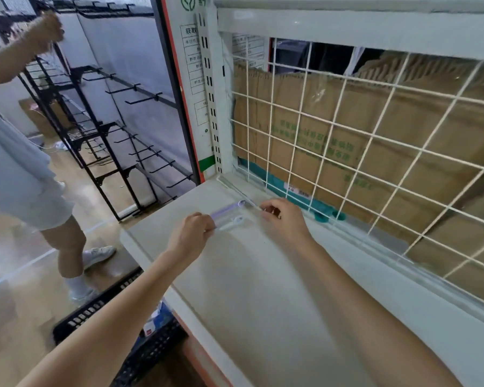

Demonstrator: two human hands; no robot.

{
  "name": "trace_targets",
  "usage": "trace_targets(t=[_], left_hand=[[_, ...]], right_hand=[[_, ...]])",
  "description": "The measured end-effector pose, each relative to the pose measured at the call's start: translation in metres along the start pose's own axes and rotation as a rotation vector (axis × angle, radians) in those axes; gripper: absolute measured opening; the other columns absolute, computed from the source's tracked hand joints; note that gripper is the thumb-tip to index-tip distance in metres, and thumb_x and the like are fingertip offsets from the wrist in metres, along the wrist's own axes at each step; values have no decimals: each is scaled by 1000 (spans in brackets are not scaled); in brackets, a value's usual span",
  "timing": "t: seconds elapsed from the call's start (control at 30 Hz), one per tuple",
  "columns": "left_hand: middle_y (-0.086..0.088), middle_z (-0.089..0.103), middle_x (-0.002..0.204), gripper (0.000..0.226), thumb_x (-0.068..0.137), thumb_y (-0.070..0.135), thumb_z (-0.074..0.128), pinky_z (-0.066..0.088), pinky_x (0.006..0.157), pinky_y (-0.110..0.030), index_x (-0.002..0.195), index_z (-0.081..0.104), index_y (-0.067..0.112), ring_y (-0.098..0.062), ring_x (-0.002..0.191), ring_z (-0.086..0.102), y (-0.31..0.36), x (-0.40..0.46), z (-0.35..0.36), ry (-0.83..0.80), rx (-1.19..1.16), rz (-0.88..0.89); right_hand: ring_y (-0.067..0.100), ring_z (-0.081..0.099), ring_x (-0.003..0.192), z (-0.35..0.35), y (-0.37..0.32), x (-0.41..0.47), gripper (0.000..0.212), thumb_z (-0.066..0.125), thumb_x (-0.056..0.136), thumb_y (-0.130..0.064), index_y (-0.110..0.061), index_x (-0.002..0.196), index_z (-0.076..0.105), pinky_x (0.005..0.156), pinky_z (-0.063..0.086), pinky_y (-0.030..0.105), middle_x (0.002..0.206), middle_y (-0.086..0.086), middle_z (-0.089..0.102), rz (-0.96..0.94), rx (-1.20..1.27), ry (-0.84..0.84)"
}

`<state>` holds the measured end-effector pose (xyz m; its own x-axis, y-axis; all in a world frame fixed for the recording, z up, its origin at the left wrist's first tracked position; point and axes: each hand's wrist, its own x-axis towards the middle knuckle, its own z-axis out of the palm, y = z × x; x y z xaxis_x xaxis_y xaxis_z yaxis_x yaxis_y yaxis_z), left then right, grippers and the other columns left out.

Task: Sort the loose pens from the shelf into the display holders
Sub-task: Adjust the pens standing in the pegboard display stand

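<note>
Two pale pens with lilac and white barrels point(227, 216) are the only loose ones showing, lying close together at the back left corner of the flat off-white metal shelf point(263, 289), at about 11 o'clock from its middle. At 9 o'clock from them the left hand point(192, 233) has its grip clamped on their near ends, fingers curled round the barrels. At 3 o'clock the right hand point(284, 219) has its grip closed in a pinch at the far tips, where a thin clear strip point(250, 203), perhaps a wrapper or a third pen, is too blurred to name. Behind runs a white wire grid panel point(347, 152) with brown cardboard point(403, 129) beyond. No display holders are in view, so judging by this, sorting looks barely begun: these pens are gathered but none is placed.
</note>
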<state>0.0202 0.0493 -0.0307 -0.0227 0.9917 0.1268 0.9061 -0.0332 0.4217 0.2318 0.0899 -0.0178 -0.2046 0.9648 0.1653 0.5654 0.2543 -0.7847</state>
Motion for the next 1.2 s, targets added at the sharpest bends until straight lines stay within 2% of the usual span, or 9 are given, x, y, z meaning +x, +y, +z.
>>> trace_targets(t=[0.13, 0.23, 0.3, 0.37, 0.5, 0.77, 0.9, 1.07, 1.2], left_hand=[[-2, 67, 87, 7, 84, 7, 65, 47, 69, -28, 88, 70, 8, -25, 80, 61, 5, -14, -6, 24, -157, -55], [-1, 66, 84, 7, 83, 4, 66, 37, 59, -5, 88, 70, 4, -15, 73, 61, 14, -27, -15, 46, -309, -46], [1, 64, 83, 6, 84, 4, 65, 38, 56, -3, 89, 68, 4, 4, 64, 59, 23, -37, -21, 40, -398, -43], [1, 62, 82, 6, 86, 3, 62, 39, 52, -5, 89, 66, 7, 13, 58, 56, 35, -50, -26, 9, -506, -31], [1, 60, 75, 7, 88, -1, 58, 38, 44, -9, 87, 61, 5, 8, 53, 56, 61, -84, -34, -36, -700, -11], [-1, 63, 79, 9, 85, 5, 64, 43, 50, -14, 91, 61, 11, 1, 56, 59, 121, -164, -25, -146, -910, 33], [0, 62, 77, 13, 86, 5, 64, 44, 52, -15, 84, 60, 18, -12, 65, 59, 164, -205, -4, -255, -988, 101], [-1, 63, 78, 9, 86, 4, 63, 48, 54, -18, 90, 60, 11, 1, 58, 61, 216, -255, 21, -403, -1018, 168], [-3, 65, 79, 8, 85, 3, 64, 50, 55, -16, 90, 61, 10, -5, 62, 64, 250, -281, 30, -471, -1010, 240]], right_hand=[[8, 55, 79, -16, -11, -24, 14, 63, 87, -12, -18, 100, 65, 68, 41, 8, 90, -3, 62, 79, 165, 22], [12, 55, 76, -26, -20, -43, 19, 63, 88, -10, -12, 106, 65, 75, 46, 22, 83, -3, 60, 84, 232, 35], [11, 53, 68, -31, -26, -58, 19, 62, 88, -7, -9, 107, 64, 69, 47, 21, 75, -4, 57, 83, 299, 39], [9, 55, 64, -34, -34, -76, 19, 62, 87, -4, -8, 106, 63, 63, 48, 15, 73, -2, 59, 87, 357, 55], [13, 60, 65, -40, -44, -121, 16, 60, 87, 1, -7, 101, 60, 63, 52, 16, 75, 3, 65, 110, 447, 95], [16, 64, 68, -68, -48, -242, 19, 61, 85, 4, 6, 103, 62, 69, 53, 23, 77, 11, 68, 198, 447, 245], [16, 65, 75, -93, -42, -314, 12, 61, 84, 5, 5, 96, 61, 68, 51, 23, 80, 9, 68, 286, 425, 374], [19, 65, 77, -133, -26, -390, 12, 62, 84, 4, -8, 84, 61, 72, 53, 27, 86, 6, 68, 384, 361, 541], [19, 63, 72, -159, -14, -437, 12, 63, 83, 4, -3, 93, 64, 70, 53, 26, 82, 8, 67, 422, 326, 673]])
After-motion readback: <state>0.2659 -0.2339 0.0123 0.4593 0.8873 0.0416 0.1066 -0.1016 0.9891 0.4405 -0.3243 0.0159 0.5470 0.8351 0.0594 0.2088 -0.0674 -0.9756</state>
